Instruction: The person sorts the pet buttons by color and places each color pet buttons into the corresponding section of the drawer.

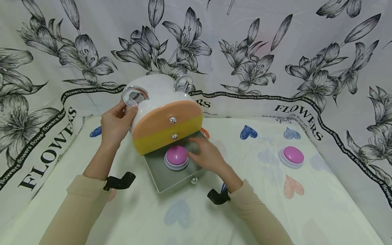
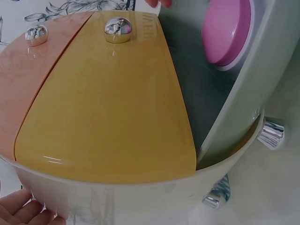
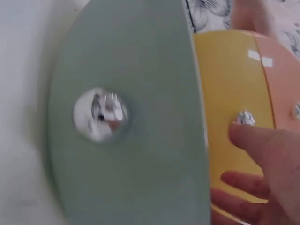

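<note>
A small rounded drawer chest with a white shell (image 1: 157,85) and two silver round ears stands tilted in the head view. My left hand (image 1: 116,127) steadies its left side below an ear, fingertips resting against the shell in the left wrist view. The grey-green bottom drawer (image 1: 157,175) is pulled out; the yellow drawer (image 2: 103,108) and orange drawer (image 2: 42,79) above are closed. Inside the open drawer sits a pink dome push button (image 1: 177,155) on a white base. Beside that button hovers my right hand (image 1: 209,154), thumb and fingers apart, nothing visible between them.
Another pink push button (image 1: 293,155) lies on the heart-patterned cloth (image 1: 245,211) to the right. A flower-printed curtain (image 1: 211,71) hangs behind the chest. Silver knobs stick out from the drawers, including the green one's knob (image 3: 101,115).
</note>
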The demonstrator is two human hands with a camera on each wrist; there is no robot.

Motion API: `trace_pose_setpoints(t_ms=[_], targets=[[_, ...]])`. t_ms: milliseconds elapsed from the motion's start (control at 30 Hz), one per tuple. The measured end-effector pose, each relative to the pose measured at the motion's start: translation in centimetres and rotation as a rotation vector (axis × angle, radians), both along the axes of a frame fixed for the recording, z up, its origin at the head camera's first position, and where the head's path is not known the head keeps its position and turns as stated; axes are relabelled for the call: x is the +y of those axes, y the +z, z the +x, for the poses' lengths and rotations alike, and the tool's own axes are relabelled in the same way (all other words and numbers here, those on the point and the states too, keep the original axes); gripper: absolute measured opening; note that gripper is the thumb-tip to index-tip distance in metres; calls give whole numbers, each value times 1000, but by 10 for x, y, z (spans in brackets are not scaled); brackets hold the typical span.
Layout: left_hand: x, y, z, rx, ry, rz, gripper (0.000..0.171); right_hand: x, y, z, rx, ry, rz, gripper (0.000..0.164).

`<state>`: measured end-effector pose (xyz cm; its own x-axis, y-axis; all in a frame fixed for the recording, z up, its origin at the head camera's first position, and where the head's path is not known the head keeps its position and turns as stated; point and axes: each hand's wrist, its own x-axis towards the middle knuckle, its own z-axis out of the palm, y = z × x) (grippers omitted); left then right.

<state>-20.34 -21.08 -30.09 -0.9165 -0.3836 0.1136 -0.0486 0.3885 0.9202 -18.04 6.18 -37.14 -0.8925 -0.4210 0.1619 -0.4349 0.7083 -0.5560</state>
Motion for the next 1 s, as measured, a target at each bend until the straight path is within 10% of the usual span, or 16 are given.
trace_pose_setpoints(t_ms=[600,1000], targets=[[1,0,1,8,-3,0,61,87,-14,-2,218,-224,-166,42],[0,1,1,-5,-2,2,62,167,-30,-6,186,-441,-123,51]])
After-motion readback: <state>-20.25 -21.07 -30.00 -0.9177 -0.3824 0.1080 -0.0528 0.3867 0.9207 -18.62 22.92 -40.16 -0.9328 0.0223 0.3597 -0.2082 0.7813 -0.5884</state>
